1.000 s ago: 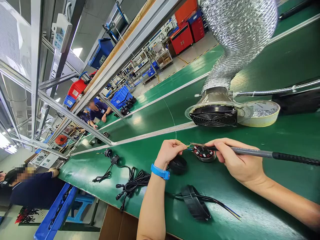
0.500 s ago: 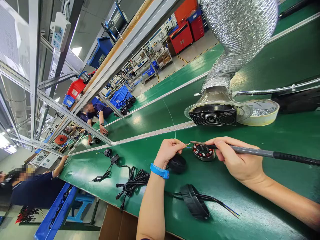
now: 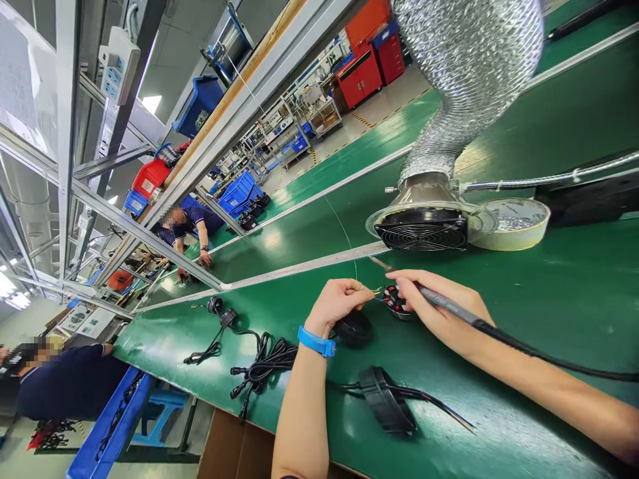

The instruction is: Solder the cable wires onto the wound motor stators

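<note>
My right hand [image 3: 439,303] is wrapped round a soldering iron [image 3: 444,303], its tip angled up and left, apart from the wires. In a pinch, my left hand [image 3: 339,303] holds thin coloured wires [image 3: 375,293], whose ends stick out beyond the fingertips. A fine pale strand [image 3: 344,229], which looks like solder wire, runs down to that hand. Right beside these wire ends lies a motor stator [image 3: 394,303] with red and black windings, partly hidden by my right hand. Below my left hand rests a round black cap [image 3: 354,327]. A blue wrist strap [image 3: 317,342] circles my left wrist.
A fume fan [image 3: 422,229] with a foil duct [image 3: 469,73] stands behind my hands, beside a round tin [image 3: 516,226]. Nearer lie a black ring housing [image 3: 387,399] with wires and coiled black cables [image 3: 269,362]. Co-workers sit at left.
The soldering iron has pulled back from the wire ends; its tip now points further up, above the stator. My left hand has hardly moved and keeps hold of the wires.
</note>
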### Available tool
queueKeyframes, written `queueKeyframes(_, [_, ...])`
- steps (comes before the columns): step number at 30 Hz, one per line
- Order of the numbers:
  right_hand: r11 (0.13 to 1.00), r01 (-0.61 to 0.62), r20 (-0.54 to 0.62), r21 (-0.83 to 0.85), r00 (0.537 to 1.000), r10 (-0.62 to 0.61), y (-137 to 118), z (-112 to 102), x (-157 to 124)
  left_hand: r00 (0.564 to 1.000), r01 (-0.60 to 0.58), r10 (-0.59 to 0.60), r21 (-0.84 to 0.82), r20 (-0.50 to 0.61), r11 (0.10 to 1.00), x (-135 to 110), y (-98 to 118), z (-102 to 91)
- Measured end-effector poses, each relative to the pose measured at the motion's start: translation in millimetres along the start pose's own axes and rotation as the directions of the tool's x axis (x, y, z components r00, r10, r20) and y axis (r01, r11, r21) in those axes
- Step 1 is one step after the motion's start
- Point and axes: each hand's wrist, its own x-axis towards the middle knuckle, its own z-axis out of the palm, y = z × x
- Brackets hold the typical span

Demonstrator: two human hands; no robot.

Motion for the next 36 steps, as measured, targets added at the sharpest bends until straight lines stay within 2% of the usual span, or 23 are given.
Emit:
queueKeyframes(4, [0.988,0.155,0.081,-0.001,0.985,-0.154,11.2,8.0,1.1,1.000,-0.018,0.017,0.040,0.021,0.999,0.0,-1.7,-0.3])
queueKeyframes(10, [0.968,0.249,0.142,-0.023,0.960,-0.243,17.7,13.8,1.2,0.998,-0.037,0.034,0.054,0.053,0.998,-0.9,-3.0,-0.6])
queueKeyframes(15, [0.963,0.261,0.138,-0.065,0.958,-0.251,20.6,16.3,-0.6,0.998,-0.015,0.014,0.009,0.063,1.000,-0.7,-2.0,-1.8])
queueKeyframes(21, [0.960,0.275,0.119,-0.048,0.956,-0.268,18.8,16.4,-1.1,1.000,0.017,-0.018,-0.056,-0.003,0.998,3.7,-4.3,-0.5])
queueKeyframes(25, [0.969,0.241,0.035,-0.053,0.970,-0.240,6.5,10.0,0.7,0.999,0.027,-0.028,-0.029,-0.019,0.999,3.6,-2.9,-0.6])
queueKeyframes(31, [0.986,0.075,-0.188,-0.146,0.977,-0.102,-14.4,-8.5,0.5,0.998,0.046,-0.046,0.015,-0.032,0.999,0.7,3.3,-0.1])
queueKeyframes(36, [0.998,0.002,-0.167,-0.067,0.986,-0.013,-17.9,-11.7,-2.0,0.998,0.055,-0.055,0.013,-0.025,0.998,0.6,4.2,1.0])
